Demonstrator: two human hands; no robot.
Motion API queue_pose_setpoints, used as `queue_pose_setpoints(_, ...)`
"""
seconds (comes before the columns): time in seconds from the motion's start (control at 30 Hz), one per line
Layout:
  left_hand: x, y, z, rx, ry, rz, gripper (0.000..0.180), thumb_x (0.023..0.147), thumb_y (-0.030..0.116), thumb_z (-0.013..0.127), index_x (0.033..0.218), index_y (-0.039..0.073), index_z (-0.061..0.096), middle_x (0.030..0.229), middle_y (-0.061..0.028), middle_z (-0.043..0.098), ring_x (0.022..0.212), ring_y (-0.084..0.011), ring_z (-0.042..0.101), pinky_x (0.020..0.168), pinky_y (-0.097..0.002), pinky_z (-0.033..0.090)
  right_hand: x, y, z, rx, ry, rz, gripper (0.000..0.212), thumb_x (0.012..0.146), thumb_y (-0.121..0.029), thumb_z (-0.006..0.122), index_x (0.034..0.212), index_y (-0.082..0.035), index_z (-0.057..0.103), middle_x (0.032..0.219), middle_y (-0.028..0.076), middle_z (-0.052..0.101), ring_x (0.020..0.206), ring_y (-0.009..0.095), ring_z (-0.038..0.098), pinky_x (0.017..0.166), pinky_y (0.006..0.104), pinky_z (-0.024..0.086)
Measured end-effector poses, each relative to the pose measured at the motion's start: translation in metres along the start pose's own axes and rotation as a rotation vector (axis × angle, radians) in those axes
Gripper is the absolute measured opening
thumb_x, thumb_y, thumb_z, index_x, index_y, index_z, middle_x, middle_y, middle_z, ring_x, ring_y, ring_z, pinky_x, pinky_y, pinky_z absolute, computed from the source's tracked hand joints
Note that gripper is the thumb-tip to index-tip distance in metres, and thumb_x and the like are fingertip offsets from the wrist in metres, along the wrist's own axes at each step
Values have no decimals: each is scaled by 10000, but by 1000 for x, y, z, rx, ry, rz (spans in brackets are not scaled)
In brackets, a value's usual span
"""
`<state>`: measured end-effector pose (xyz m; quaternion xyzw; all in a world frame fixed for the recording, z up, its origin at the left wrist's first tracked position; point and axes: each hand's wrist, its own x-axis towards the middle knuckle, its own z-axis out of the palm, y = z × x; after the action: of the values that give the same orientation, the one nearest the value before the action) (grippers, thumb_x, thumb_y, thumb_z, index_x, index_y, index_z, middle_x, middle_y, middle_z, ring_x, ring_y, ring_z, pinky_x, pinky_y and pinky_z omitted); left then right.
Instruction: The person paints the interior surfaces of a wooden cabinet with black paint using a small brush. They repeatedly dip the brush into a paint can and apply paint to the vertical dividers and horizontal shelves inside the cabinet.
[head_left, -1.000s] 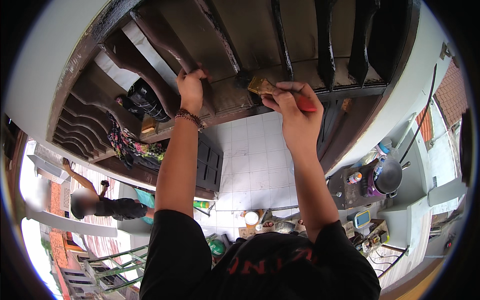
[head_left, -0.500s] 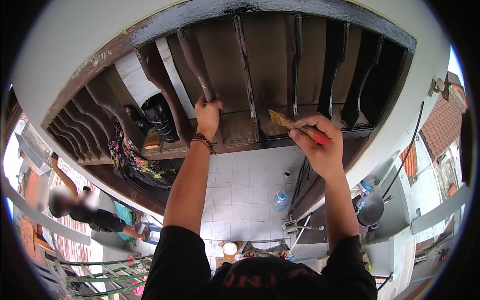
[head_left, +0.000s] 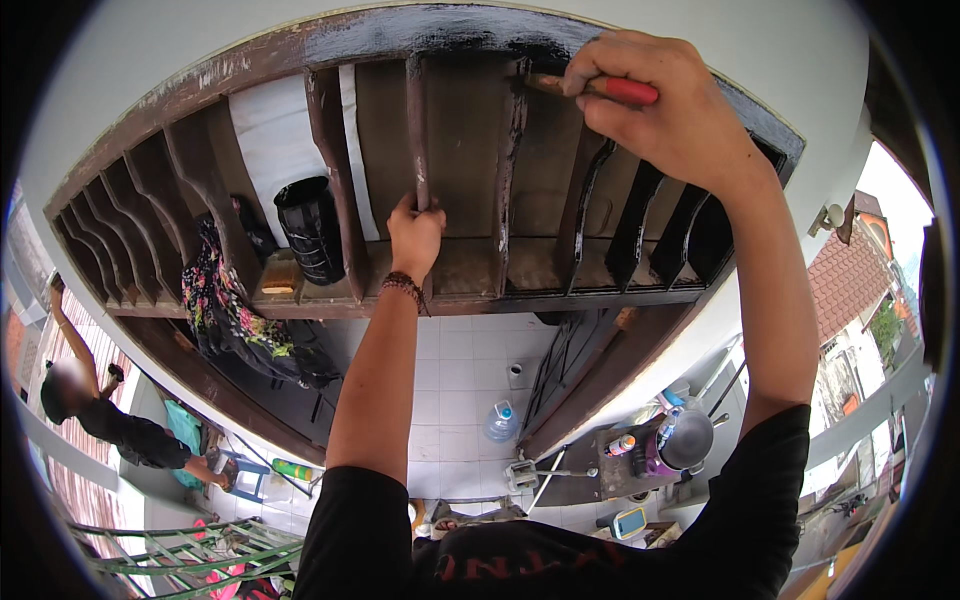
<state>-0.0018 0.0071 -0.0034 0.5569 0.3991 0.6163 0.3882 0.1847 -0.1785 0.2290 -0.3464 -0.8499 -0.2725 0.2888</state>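
Observation:
My right hand (head_left: 665,110) is closed round a paintbrush (head_left: 628,91) with a red handle. Its bristle end meets the upper part of a patchy brown-and-black wooden slat (head_left: 509,170), just under the top rail (head_left: 400,32) of a slatted wooden frame. Lower and further left, my left hand (head_left: 415,238) is wrapped round the bottom of a brown slat (head_left: 418,130). To the right of the brush, several slats are dark black, such as this black slat (head_left: 634,220). The top rail carries grey-white and black patches.
Left of my left hand, a black container (head_left: 310,228), a brush with a wooden block (head_left: 282,276) and a flowered cloth (head_left: 225,310) rest on the ledge. Below are a water bottle (head_left: 502,421) and a wok (head_left: 686,440). Another person (head_left: 120,425) stands at far left, near green metal bars (head_left: 170,560).
My right hand has lifted the paintbrush from near the lower ledge up to the top of a slat. My left hand still grips its slat. The view has shifted to the right.

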Motion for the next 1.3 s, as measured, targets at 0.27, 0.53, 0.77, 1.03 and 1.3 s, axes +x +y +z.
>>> queue_pose_setpoints(0.27,0,-1,0,-37,13,12,244,737,43,552,937,-77,625,681,-122,650,630,-167,604,617,-299,468,2,-11,7,20,-82,36,153,759,16,687,905,5,643,836,82,662,755,190,632,734,309,506)
queue_pose_setpoints(0.53,-2,7,-5,5,16,12,230,736,28,567,932,-74,630,677,-133,653,626,-171,608,619,-299,470,-4,-35,6,138,173,176,113,835,-4,705,929,6,642,846,25,674,795,86,616,760,238,501)
queue_pose_setpoints(0.77,-2,2,1,-18,7,2,233,727,38,581,925,-69,638,684,-142,661,631,-182,622,638,-299,482,-31,-6,30,368,357,527,127,821,-56,708,940,-30,674,827,32,697,802,115,658,770,261,528)
queue_pose_setpoints(1.03,-1,0,1,-1,13,9,270,719,48,593,955,-73,645,683,-149,666,648,-196,650,642,-300,491,-18,-15,22,210,279,556,119,810,-95,723,907,-35,686,761,8,680,707,86,598,705,259,497)
queue_pose_setpoints(1.3,2,-4,-2,-22,21,10,260,732,49,590,959,-67,643,670,-146,658,622,-191,631,631,-301,490,-21,-42,36,-273,207,-124,182,729,-62,694,900,-52,631,1028,69,625,902,252,656,698,333,567)
